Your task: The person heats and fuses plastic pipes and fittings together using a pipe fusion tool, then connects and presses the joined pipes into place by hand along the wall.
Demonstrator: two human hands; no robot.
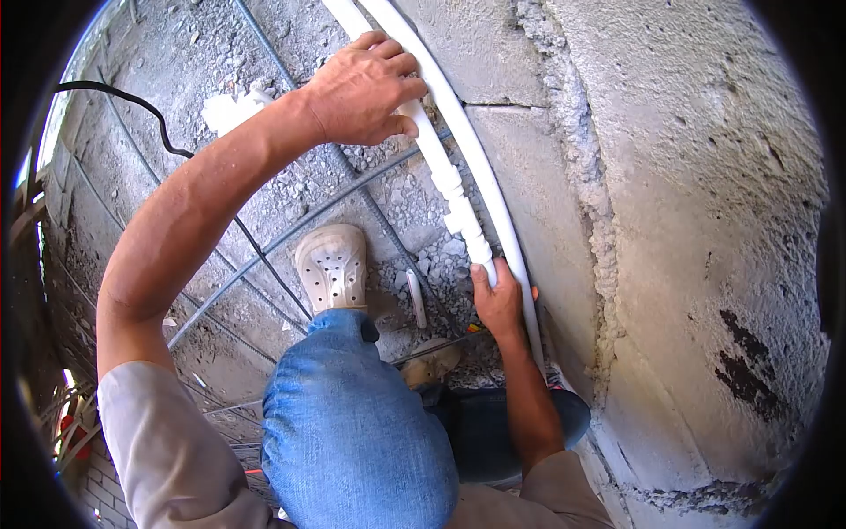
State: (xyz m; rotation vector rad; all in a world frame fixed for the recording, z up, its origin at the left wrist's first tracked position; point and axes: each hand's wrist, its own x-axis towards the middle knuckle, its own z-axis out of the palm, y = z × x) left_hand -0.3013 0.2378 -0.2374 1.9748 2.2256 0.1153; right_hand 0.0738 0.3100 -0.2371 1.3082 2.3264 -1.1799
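Note:
A white plastic pipe (432, 150) runs along the foot of the concrete wall. Higher up, my left hand (370, 88) is wrapped over this pipe from above. Partway down sits a white tee fitting (460, 219) with a short side stub facing left. Just below the fitting, my right hand (499, 304) grips the same run of pipe, its thumb lying along it. Close on the wall side, a second white pipe (480, 163) curves past both hands; whether my right fingers touch it I cannot tell.
Rebar rods (352, 185) cross over gravel and rubble (300, 189). A rough concrete wall (687, 220) rises on the right. A black cable (163, 132) loops at the left. My clog (331, 264) stands on the ground near a thin white piece (416, 298).

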